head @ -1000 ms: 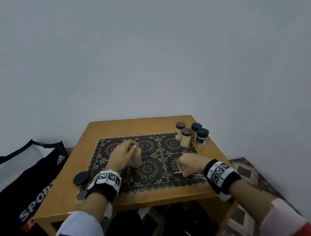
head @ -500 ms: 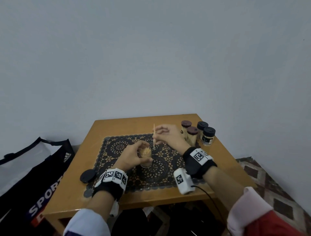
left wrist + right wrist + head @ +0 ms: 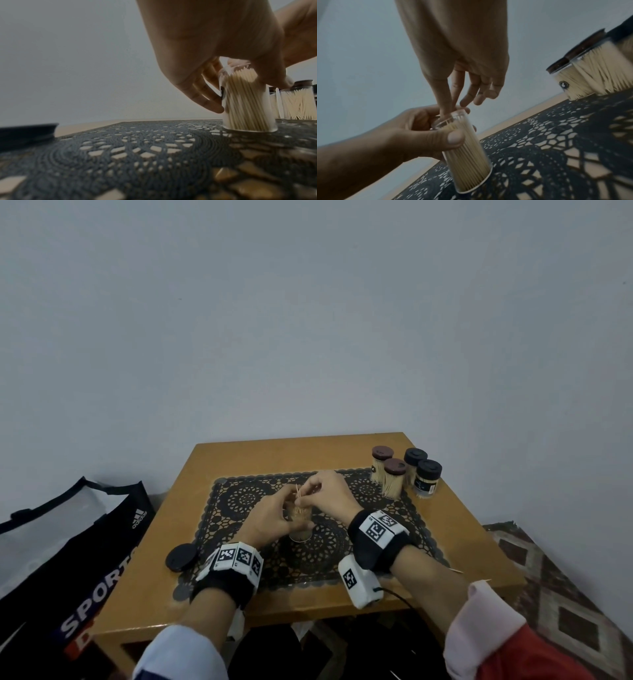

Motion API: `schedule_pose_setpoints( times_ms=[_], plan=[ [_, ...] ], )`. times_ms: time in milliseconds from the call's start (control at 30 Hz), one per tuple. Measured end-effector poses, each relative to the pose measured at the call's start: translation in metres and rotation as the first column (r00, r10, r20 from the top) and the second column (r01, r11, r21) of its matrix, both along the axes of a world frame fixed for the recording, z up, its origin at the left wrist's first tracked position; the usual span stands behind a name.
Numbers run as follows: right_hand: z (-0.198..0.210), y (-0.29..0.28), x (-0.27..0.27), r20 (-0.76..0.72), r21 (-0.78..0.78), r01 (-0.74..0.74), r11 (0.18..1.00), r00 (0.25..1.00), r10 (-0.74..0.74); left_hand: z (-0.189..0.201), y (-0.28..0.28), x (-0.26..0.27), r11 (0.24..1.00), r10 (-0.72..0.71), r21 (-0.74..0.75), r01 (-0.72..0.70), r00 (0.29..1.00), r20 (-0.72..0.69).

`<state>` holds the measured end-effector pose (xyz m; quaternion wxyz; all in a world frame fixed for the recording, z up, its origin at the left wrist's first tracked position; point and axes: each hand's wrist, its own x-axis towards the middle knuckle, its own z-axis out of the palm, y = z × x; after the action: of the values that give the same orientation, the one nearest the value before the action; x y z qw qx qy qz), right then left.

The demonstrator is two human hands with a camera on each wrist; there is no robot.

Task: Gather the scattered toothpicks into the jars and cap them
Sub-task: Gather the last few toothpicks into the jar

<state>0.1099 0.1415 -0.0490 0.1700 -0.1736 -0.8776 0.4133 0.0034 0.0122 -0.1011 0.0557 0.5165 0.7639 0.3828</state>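
Observation:
An open clear jar, packed with toothpicks, stands on the black lace mat. My left hand grips the jar round its side, thumb on the near wall. My right hand is right above the jar mouth and pinches a toothpick upright between thumb and forefinger. In the right wrist view those fingertips reach the rim of the jar. The jar's black lid lies on the table left of the mat. Two loose toothpicks lie near the front right edge.
Several capped jars full of toothpicks stand at the back right of the wooden table. A black sports bag sits on the floor to the left. A patterned rug lies to the right. A grey wall is behind.
My right hand rose from the front right of the mat with a toothpick, crossed to the jar and lowered it to the mouth. The left hand kept hold of the jar.

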Motion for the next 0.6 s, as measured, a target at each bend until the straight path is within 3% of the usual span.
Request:
schedule_pose_setpoints(
  times_ms=[167, 367, 500, 600],
  plan=[
    [-0.004, -0.001, 0.0, -0.066, -0.116, -0.012, 0.993, 0.998, 0.004, 0.002, -0.001, 0.002, 1.0, -0.008, 0.003, 0.008, 1.0, 0.012],
    [-0.011, -0.004, -0.002, 0.014, 0.116, -0.025, 0.993, 1.0, 0.023, 0.0, -0.001, -0.001, 1.0, -0.02, 0.0, 0.02, 1.0, 0.013],
    [-0.003, 0.004, 0.011, -0.046, 0.012, -0.09, 0.996, 0.995, 0.091, 0.004, -0.002, 0.001, 0.999, -0.018, 0.033, 0.018, 1.0, 0.015],
    [-0.001, 0.023, 0.027, -0.015, -0.03, -0.106, 0.994, 0.994, 0.105, 0.011, -0.004, 0.005, 0.987, 0.014, 0.161, -0.009, 0.999, -0.032]
  ],
)
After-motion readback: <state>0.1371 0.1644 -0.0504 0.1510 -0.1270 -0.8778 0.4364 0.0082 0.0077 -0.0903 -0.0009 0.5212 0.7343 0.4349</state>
